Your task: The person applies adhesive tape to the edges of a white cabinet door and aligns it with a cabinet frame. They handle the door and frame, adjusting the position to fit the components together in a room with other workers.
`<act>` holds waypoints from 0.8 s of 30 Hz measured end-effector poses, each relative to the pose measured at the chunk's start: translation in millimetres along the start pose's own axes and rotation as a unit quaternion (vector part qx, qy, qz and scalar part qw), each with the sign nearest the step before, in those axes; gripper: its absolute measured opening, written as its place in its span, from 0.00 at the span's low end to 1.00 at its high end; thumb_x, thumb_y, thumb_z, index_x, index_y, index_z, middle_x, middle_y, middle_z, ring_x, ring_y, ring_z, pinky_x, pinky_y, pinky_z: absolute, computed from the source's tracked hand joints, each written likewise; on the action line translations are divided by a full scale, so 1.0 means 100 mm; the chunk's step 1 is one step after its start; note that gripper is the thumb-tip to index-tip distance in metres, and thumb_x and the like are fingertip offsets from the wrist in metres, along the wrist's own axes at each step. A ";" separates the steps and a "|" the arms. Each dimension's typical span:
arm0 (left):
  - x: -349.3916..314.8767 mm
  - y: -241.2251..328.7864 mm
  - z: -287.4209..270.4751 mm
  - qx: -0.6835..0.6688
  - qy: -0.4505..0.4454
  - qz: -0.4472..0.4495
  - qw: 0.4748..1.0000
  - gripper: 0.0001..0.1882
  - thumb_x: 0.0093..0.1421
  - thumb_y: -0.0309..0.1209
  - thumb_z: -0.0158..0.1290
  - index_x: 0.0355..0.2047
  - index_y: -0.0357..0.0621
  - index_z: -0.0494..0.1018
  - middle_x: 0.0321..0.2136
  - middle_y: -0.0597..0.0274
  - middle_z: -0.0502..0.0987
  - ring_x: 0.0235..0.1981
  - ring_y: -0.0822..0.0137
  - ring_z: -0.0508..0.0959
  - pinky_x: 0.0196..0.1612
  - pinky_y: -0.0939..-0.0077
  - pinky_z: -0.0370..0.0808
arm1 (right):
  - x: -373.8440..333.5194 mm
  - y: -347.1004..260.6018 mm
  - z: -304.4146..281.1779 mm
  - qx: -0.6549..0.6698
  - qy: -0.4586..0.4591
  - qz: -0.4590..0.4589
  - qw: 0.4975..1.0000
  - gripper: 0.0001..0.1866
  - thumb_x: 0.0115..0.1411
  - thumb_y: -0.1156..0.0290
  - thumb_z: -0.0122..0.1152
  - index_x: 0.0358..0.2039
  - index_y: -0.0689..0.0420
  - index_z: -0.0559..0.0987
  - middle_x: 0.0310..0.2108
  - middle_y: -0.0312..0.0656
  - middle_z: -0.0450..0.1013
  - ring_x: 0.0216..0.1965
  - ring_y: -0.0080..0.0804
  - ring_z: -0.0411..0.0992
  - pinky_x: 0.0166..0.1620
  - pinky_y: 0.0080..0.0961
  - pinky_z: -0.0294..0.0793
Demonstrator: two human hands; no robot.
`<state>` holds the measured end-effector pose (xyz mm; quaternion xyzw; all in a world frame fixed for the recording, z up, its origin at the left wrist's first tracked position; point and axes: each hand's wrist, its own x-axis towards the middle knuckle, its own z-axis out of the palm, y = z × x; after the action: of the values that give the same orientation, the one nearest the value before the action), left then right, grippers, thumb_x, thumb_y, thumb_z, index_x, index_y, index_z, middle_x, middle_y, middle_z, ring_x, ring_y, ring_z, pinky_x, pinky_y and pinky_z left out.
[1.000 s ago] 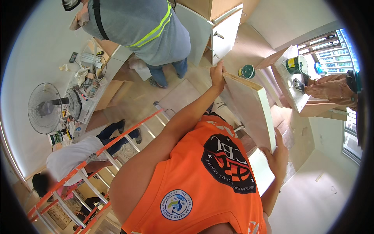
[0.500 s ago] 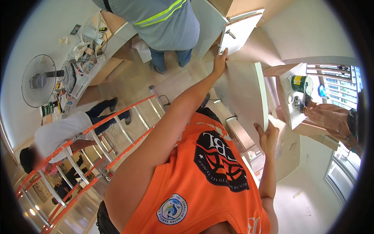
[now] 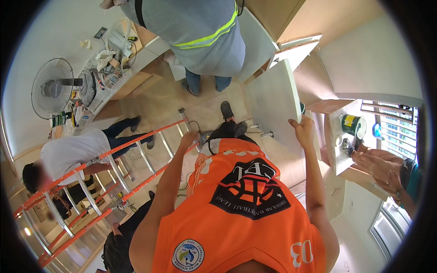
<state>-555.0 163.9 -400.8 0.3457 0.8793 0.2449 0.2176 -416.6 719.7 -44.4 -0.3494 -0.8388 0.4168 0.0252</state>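
Note:
I stand high on an orange ladder point(image 3: 114, 175) in an orange jersey. My right hand point(image 3: 303, 129) grips the lower right edge of a white cabinet door panel point(image 3: 273, 107), which stands nearly upright in front of me below an open wooden cabinet point(image 3: 296, 48). My left hand point(image 3: 188, 138) is down at the top end of the ladder's rail, fingers curled over it, away from the panel. My feet in dark shoes point(image 3: 230, 119) show below the panel's left edge.
A person in a grey shirt with a yellow reflective stripe point(image 3: 200, 36) stands close ahead. Another in white point(image 3: 68, 152) crouches behind the ladder. A fan point(image 3: 52, 86) and a cluttered counter point(image 3: 107, 68) are left. A green can point(image 3: 353, 125) and someone's arm point(image 3: 378, 166) are right by the window.
My left hand has let go of the panel's top edge and dropped to the ladder rail. My right hand has shifted up along the panel's right edge, and my view has swung.

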 end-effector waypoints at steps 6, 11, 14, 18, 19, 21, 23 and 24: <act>-1.36 0.11 -0.18 -0.466 -0.025 -0.614 0.637 0.20 0.69 0.46 0.43 0.54 0.54 0.74 0.47 0.66 0.82 0.46 0.62 0.80 0.50 0.64 0.72 | 0.76 0.04 0.28 -0.085 -0.033 0.021 0.996 0.14 0.52 0.67 0.71 0.35 0.64 0.83 0.24 0.58 0.75 0.27 0.51 0.76 0.35 0.44 0.71; -1.48 0.71 -0.33 -0.553 -0.013 -0.535 0.638 0.20 0.70 0.44 0.43 0.57 0.52 0.73 0.50 0.64 0.80 0.50 0.62 0.78 0.55 0.63 0.72 | 1.27 0.13 0.56 -0.056 -0.014 0.005 0.998 0.16 0.51 0.65 0.71 0.34 0.65 0.83 0.19 0.52 0.72 0.22 0.43 0.70 0.31 0.42 0.69; -1.47 0.83 -0.25 -0.574 0.008 -0.540 0.615 0.20 0.71 0.43 0.43 0.57 0.52 0.72 0.53 0.63 0.78 0.51 0.62 0.78 0.56 0.62 0.72 | 1.49 0.15 0.67 -0.019 -0.008 -0.020 1.000 0.16 0.51 0.64 0.72 0.33 0.65 0.83 0.16 0.50 0.69 0.19 0.39 0.67 0.29 0.40 0.68; -1.45 0.84 -0.20 -0.519 -0.015 -0.542 0.660 0.19 0.71 0.42 0.44 0.58 0.53 0.72 0.55 0.62 0.77 0.52 0.63 0.76 0.55 0.63 0.72 | 1.83 0.28 0.87 -0.023 0.007 -0.036 0.999 0.16 0.51 0.64 0.73 0.32 0.65 0.83 0.16 0.50 0.70 0.19 0.39 0.68 0.29 0.40 0.68; -1.47 0.82 -0.18 -0.533 -0.004 -0.537 0.654 0.20 0.70 0.42 0.46 0.58 0.52 0.72 0.54 0.63 0.77 0.51 0.64 0.76 0.55 0.64 0.72 | 1.89 0.24 0.89 -0.031 -0.008 -0.013 0.999 0.17 0.51 0.64 0.72 0.34 0.65 0.83 0.20 0.53 0.73 0.23 0.44 0.72 0.33 0.42 0.71; -1.32 1.22 -0.37 -0.529 0.006 -0.508 0.679 0.20 0.70 0.43 0.46 0.58 0.52 0.72 0.54 0.63 0.77 0.51 0.64 0.76 0.56 0.64 0.71 | 2.03 -0.08 0.92 -0.056 -0.040 0.011 0.998 0.18 0.51 0.64 0.72 0.37 0.65 0.83 0.27 0.58 0.78 0.31 0.52 0.79 0.40 0.45 0.76; -1.24 1.45 -0.56 -0.513 0.016 -0.478 0.713 0.21 0.70 0.44 0.47 0.58 0.52 0.72 0.53 0.62 0.77 0.51 0.64 0.76 0.56 0.64 0.71 | 2.24 -0.04 1.04 -0.048 -0.034 -0.015 0.998 0.18 0.51 0.63 0.72 0.38 0.64 0.83 0.28 0.59 0.79 0.32 0.53 0.80 0.41 0.46 0.76; -1.26 1.45 -0.57 -0.501 0.021 -0.461 0.732 0.22 0.70 0.45 0.47 0.59 0.51 0.71 0.53 0.62 0.77 0.52 0.64 0.76 0.57 0.63 0.71 | 2.34 0.00 1.10 -0.042 -0.030 -0.024 0.998 0.19 0.51 0.63 0.72 0.38 0.64 0.83 0.29 0.60 0.79 0.33 0.54 0.80 0.41 0.47 0.76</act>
<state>-429.7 150.5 -244.8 -0.2662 0.6853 0.5263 0.4272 -629.9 786.8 -174.9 -0.3173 -0.8641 0.3906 -0.0053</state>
